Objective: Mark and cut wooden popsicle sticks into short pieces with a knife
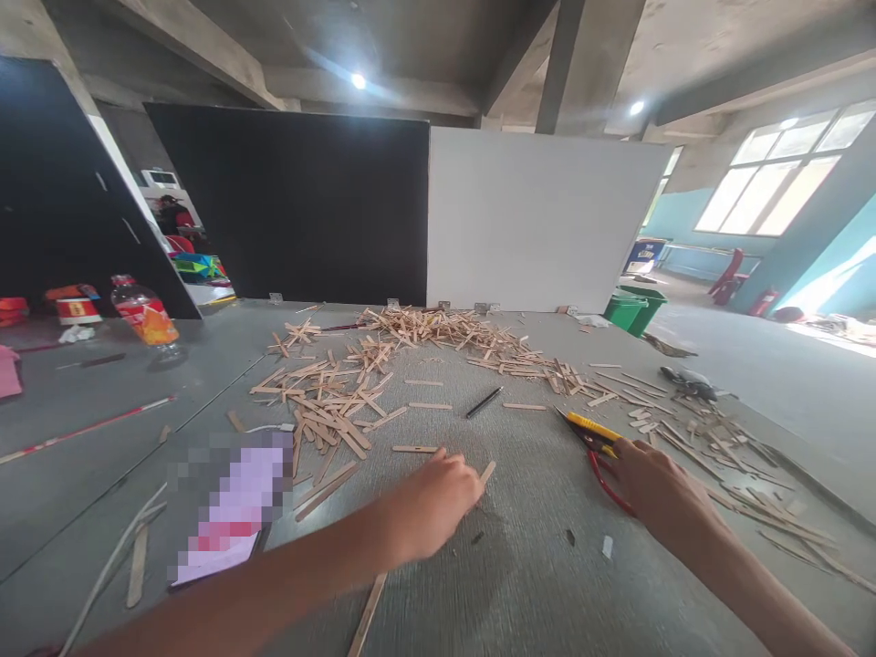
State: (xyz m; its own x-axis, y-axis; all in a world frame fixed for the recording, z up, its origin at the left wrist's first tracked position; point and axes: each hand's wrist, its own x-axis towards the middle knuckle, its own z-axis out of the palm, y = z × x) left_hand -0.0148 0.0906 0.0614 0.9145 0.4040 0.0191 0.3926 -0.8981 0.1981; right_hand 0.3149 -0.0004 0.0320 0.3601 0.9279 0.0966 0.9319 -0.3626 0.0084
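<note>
My left hand is closed just above the grey table. A flat wooden craft stick pokes out from its far side, and the rest of that stick is hidden by the fingers. Out to the right, my right hand grips a pair of pliers with yellow and red parts, their pointed tip aimed up and left. Beyond my hands lie a black pen and single sticks, one of them a marked stick close to my left knuckles.
A big heap of wooden sticks spreads across the table. On the left are a phone-like blurred item, a cable and a drink bottle. Black and white panels stand behind. Cut scraps lie at right.
</note>
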